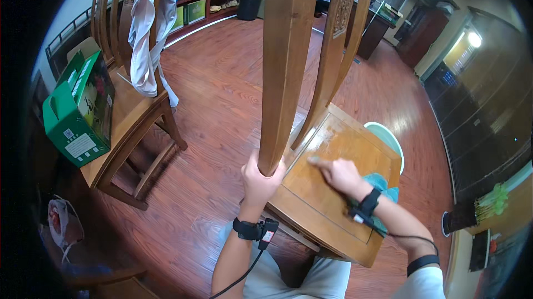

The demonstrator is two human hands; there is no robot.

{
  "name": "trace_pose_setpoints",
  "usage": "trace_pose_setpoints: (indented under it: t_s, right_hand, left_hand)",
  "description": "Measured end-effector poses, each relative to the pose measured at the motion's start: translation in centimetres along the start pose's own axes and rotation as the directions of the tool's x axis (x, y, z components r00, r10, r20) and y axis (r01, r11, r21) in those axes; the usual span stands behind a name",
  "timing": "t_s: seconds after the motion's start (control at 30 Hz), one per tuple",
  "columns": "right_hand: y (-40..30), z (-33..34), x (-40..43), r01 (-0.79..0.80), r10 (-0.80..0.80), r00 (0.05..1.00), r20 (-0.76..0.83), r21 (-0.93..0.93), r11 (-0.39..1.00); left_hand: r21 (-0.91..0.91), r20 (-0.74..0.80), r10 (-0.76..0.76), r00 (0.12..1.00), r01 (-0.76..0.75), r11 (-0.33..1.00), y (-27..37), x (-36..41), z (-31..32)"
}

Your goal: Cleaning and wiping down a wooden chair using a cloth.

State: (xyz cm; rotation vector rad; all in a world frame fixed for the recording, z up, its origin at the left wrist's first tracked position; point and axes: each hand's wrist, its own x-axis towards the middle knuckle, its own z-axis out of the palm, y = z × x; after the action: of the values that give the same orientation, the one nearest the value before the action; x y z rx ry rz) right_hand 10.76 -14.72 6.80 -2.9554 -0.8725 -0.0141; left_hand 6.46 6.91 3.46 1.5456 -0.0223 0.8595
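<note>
My left hand (262, 180) is wrapped around the lower end of a wooden chair's back post (283, 70). Over the chair's seat (333, 211), my right hand (341, 176) reaches with a finger extended towards the back of the panel. Something small and greyish shows at its fingertip, too blurred to name. A wet-looking, shiny patch lies on the seat beyond that fingertip. Partly hidden behind my right wrist, a teal cloth (377, 182) rests at the seat's right edge. Both wrists wear black straps with cabled devices.
A pale green basin (387, 138) stands on the floor behind the seat's right side. On the left, another wooden chair (141, 120) carries a green cardboard box (79, 111) and a draped white garment (143, 45). A potted plant (491, 203) is at far right.
</note>
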Motion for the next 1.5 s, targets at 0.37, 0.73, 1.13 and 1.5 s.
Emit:
trace_pose_setpoints:
  t_s: [0.37, 0.73, 1.13, 1.5]
  right_hand:
    - [2.0, 1.0, 1.2, -0.047, 0.043, 0.996, -0.078, -0.047, 0.998]
    - [-0.1, 1.5, 0.6, -0.056, 0.053, 0.998, -0.043, -0.055, 0.997]
    - [-3.4, 2.0, -2.7, 0.124, -0.124, 0.992, -0.018, 0.016, 0.992]
    - [-3.8, 3.6, -5.7, 0.387, -0.368, 0.903, -0.220, 0.046, 0.921]
  left_hand:
    - [-0.005, 0.025, -0.034, 0.999, 0.034, 0.999, 0.1, -0.2, 0.1]
    - [0.004, 0.018, -0.019, 1.000, 0.019, 1.000, -0.2, -0.2, -0.5]
    - [0.026, 0.015, -0.030, 0.999, 0.029, 0.999, -0.4, -0.4, -0.9]
    - [0.012, -0.004, 0.014, 1.000, -0.014, 1.000, -0.1, -0.5, -0.5]
